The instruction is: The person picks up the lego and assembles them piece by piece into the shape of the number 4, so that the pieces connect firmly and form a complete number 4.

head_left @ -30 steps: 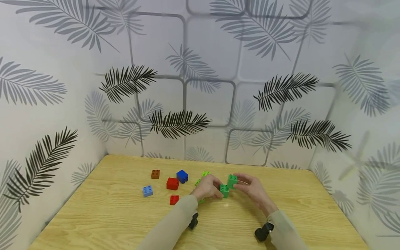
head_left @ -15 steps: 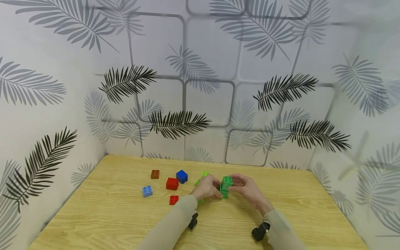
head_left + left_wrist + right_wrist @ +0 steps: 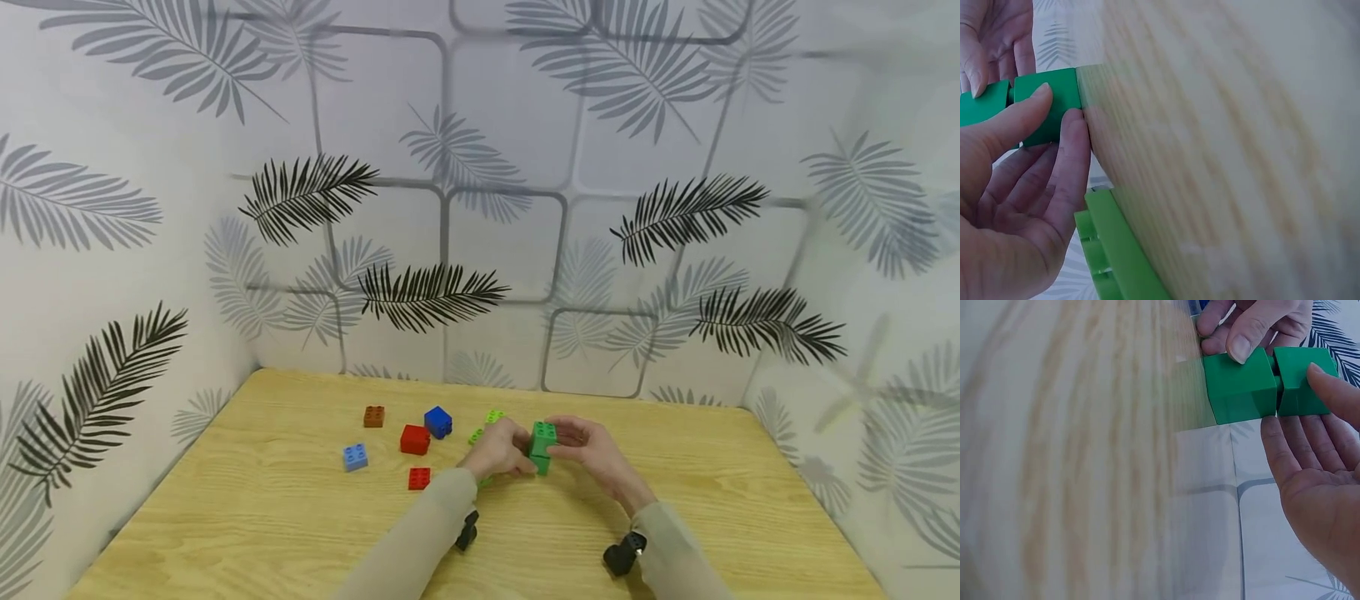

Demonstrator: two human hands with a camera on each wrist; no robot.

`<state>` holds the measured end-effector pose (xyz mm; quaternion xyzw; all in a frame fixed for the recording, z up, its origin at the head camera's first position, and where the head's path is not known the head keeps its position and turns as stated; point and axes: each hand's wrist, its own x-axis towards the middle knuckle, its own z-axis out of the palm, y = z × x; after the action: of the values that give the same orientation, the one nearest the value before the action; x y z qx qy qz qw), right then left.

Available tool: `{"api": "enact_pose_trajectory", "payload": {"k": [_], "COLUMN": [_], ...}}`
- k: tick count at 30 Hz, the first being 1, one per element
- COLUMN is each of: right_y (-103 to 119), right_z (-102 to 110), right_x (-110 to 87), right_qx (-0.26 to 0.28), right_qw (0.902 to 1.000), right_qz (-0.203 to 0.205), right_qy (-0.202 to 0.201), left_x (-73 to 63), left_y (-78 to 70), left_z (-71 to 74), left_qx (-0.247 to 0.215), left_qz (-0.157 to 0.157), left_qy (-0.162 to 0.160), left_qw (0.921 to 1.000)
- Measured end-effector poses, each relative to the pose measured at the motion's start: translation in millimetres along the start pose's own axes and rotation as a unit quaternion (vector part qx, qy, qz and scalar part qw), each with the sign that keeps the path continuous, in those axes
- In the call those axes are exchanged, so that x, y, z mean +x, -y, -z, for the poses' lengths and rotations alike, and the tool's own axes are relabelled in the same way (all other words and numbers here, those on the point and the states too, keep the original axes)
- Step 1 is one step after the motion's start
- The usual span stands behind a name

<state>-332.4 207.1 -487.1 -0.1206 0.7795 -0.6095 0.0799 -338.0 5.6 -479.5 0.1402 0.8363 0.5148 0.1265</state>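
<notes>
While the left hand (image 3: pixel 495 451) pinches the lower green plastic block (image 3: pixel 1241 389) between thumb and fingers, the right hand (image 3: pixel 600 461) pinches the upper green plastic block (image 3: pixel 1297 380) directly above it. Narrow gap between the two, studs visible in it. Lower block is upright on the light wood-grain table (image 3: pixel 720 483).

Rest, relative to the lower block, head view: lime-green studded plastic bricks (image 3: pixel 495 415) just left, partly hidden by the left hand. Chunky red plastic block (image 3: pixel 414 440) farther left; dark-blue plastic block (image 3: pixel 437 422) left and back. Flat red studded brick (image 3: pixel 419 478) left, slightly nearer the person. Light-blue studded brick (image 3: pixel 356 457) well left; brown studded brick (image 3: pixel 373 417) well left and back.
</notes>
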Motion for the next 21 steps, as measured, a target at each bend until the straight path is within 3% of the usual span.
{"api": "enact_pose_trajectory", "payload": {"k": [7,21], "right_y": [0.7,3.0], "right_z": [0.3,-4.7], "right_x": [-1.9,-0.7], "right_qx": [-0.002,-0.010], "right_qw": [0.9999,0.9998], "right_qz": [0.007,0.000], "right_qy": [0.011,-0.016], "left_x": [-0.9,1.8], "left_y": [-2.0,0.4], "left_z": [-0.2,-0.9], "left_qx": [-0.035,-0.041], "left_qz": [0.021,0.017], "left_qy": [0.010,0.013], "left_qw": [0.9991,0.9989]}}
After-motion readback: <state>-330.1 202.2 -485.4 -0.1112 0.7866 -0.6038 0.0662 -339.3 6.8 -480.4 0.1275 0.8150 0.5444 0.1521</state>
